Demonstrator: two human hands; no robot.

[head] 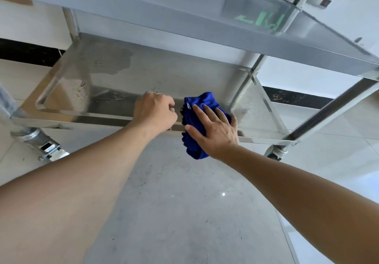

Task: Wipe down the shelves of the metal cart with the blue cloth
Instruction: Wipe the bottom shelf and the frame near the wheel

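while pressing blue cloth (pixel 196 120), right hand (pixel 215 132)

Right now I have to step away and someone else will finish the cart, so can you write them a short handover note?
Left hand: curled on the lower shelf's front edge, holding nothing.
Right hand: pressed flat on the blue cloth, which hangs partly over that edge.
Done: cannot tell.
Left: water spots and a damp patch on the shelf's left; upper shelf state unclear.
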